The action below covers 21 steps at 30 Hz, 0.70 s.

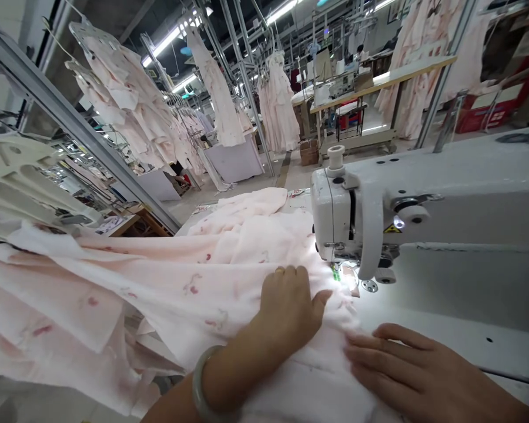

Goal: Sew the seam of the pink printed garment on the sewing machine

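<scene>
Pale pink fabric [238, 282] with small reddish flower prints spreads across the sewing machine bed and hangs over its left side. My left hand [291, 302], a bangle on its wrist, rests on the fabric left of the needle area. Its fingers curl down into the cloth and its thumb points toward the machine. Lying flat with fingers stretched out, my right hand [397, 364] touches the fabric's right edge. A white sewing machine [445, 200] stands over the cloth; its lit presser foot area [341, 276] meets the gathered edge.
A metal pole [83, 135] slants past on the left, near a cream plastic frame [17, 170]. Pink garments [123, 100] hang from overhead rails. Behind the machine stand another worktable [388, 82] and red crates [489, 108].
</scene>
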Available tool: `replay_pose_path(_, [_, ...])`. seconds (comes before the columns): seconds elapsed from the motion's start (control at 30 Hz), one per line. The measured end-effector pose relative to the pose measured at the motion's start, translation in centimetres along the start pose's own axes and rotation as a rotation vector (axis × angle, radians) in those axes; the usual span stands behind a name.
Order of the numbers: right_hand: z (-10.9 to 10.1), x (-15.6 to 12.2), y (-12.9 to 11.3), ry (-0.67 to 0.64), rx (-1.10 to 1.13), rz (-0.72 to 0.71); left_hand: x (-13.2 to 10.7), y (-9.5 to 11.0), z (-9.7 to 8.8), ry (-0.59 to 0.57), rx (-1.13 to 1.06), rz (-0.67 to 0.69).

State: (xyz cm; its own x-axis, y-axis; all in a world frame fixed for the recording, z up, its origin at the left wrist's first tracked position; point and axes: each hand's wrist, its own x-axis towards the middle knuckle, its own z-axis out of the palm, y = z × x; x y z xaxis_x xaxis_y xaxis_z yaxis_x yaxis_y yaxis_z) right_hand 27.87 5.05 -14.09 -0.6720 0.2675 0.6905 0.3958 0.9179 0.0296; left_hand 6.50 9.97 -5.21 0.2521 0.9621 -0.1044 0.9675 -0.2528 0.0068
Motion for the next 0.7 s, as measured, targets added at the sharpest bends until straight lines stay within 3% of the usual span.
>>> replay_pose_path(0.1, [-0.9, -0.8, -0.2, -0.056, -0.224, -0.130, -1.0, 0.3, 0.0, -0.187, -0.036, -0.052])
replay_pose_path(0.2, [-2.1, -1.2, 0.2, -0.117, -0.296, -0.168, -0.9, -0.4, -0.7, -0.235, -0.016, -0.015])
replay_pose_path(0.33, [-2.1, -1.2, 1.1, -0.112, -0.217, -0.220, -0.3, -1.1, -1.9, -0.136, 0.068, -0.075])
replay_pose_path(0.43, [-0.9, -0.8, 1.0, -0.083, -0.024, -0.140, 0.0, -1.2, -1.3, -0.153, 0.093, -0.025])
replay_pose_path(0.53, [0.0, -0.3, 0.1, -0.020, 0.130, 0.023, -0.3, -1.4, 0.1, -0.118, 0.104, 0.073])
replay_pose_path(0.63, [0.0, 0.1, -0.4, 0.002, 0.164, 0.056, -1.2, -1.8, 0.9, 0.080, 0.101, 0.271])
replay_pose_path(0.7, [-0.3, 0.5, -0.4, 0.005, 0.163, 0.053, -2.0, -2.0, 1.0, 0.114, 0.076, 0.405])
